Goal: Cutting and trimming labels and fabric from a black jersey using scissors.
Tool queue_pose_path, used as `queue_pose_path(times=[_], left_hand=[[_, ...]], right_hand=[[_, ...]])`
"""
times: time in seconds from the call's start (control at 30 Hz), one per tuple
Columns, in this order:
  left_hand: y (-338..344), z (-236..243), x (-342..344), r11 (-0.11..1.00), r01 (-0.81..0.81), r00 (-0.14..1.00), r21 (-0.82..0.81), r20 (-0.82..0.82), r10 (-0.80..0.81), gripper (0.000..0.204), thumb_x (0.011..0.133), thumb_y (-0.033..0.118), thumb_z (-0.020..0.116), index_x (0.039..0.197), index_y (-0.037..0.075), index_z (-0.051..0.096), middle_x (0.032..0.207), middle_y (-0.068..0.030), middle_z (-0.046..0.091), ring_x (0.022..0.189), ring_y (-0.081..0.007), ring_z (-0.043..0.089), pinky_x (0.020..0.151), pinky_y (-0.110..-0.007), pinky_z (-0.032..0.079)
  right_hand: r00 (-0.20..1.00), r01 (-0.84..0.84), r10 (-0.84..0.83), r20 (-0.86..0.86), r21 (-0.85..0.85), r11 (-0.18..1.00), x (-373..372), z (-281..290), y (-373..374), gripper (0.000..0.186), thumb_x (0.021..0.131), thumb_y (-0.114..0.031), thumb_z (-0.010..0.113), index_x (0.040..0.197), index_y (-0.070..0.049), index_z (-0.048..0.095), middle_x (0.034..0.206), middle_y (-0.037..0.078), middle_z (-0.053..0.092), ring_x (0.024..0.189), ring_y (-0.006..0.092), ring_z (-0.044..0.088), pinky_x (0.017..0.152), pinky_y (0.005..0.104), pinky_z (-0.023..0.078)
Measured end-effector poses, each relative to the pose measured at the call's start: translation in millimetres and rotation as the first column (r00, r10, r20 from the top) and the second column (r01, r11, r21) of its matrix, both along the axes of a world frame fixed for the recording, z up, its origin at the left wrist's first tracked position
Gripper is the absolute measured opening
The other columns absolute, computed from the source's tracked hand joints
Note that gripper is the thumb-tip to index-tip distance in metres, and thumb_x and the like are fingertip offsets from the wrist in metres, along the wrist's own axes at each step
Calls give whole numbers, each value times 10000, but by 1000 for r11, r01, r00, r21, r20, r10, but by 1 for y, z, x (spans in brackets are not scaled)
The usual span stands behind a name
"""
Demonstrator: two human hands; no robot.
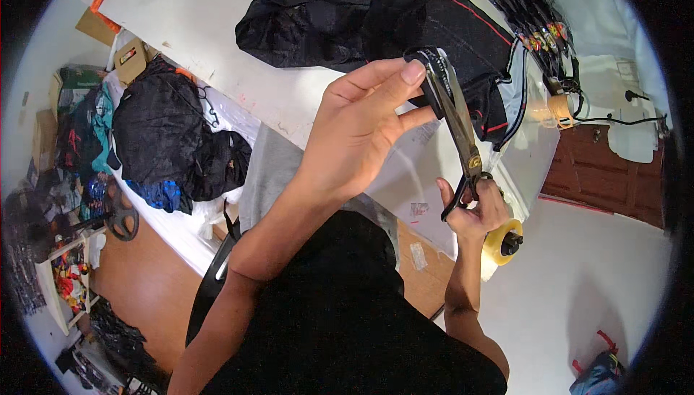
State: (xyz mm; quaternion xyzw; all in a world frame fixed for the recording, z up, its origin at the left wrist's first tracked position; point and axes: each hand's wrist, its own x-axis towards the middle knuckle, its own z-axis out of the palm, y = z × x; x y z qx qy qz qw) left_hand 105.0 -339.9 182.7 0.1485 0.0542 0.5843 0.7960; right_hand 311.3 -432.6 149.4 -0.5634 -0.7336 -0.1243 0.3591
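Large scissors (457, 117) with long dark metal blades are in my right hand (477, 207), its fingers through the black handles. Their blades point up and away, toward my left hand (358, 124). Between its thumb and fingers my left hand pinches a small black fabric strip (423, 55). White marks or stitches show near the blade tips; whether the blades are around the strip I cannot tell. Beyond both hands a black garment (376, 15) with red piping lies spread on the white table (195, 15). The strip overlaps the garment in view, so whether they are joined is unclear.
Left of the table lies a heap of black garments (163, 124) on white sheeting. A yellow roll (499, 243) stands beside my right wrist. Several black straps or cords (531, 15) hang over the far right corner. A brown door (603, 174) is at the right.
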Motion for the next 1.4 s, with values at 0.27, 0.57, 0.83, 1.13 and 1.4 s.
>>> queue_pose_path(times=[0.27,0.57,0.83,1.13,1.4], left_hand=[[-2,8,-1,991,-131,989,-24,-79,128,133,874,45,600,995,6,639,959,-70,655,873,-129,618,810,-326,512],[-5,7,2,945,-316,900,80,-291,325,161,820,-15,652,978,-31,632,913,-82,671,825,-88,611,755,-216,480],[-8,9,0,929,-349,858,124,-356,370,164,825,-12,650,986,-34,626,921,-76,666,831,-74,600,749,-197,462],[-7,5,2,948,-304,905,96,-281,319,147,837,10,643,981,-15,625,905,-63,662,825,-88,605,757,-208,463],[-4,7,2,971,-232,950,52,-204,237,148,841,16,637,986,-3,617,921,-62,654,842,-93,599,775,-230,463]], right_hand=[[994,26,-33,101,70,997,7,1,0,421,551,-238,873,713,-42,537,524,-4,460,379,113,421,378,222,329],[989,64,-77,124,101,993,7,6,1,381,564,-174,860,678,-45,520,527,8,464,384,130,426,373,225,344],[979,55,-77,190,121,991,4,10,2,360,570,-100,853,633,-48,502,511,31,453,377,174,437,375,242,360],[995,64,-68,77,58,996,11,12,-3,385,570,-185,863,647,-67,506,491,-3,451,374,141,422,385,226,330],[999,41,-40,26,-48,998,1,7,-3,393,580,-199,863,665,-46,511,490,5,436,386,103,402,394,209,301]])
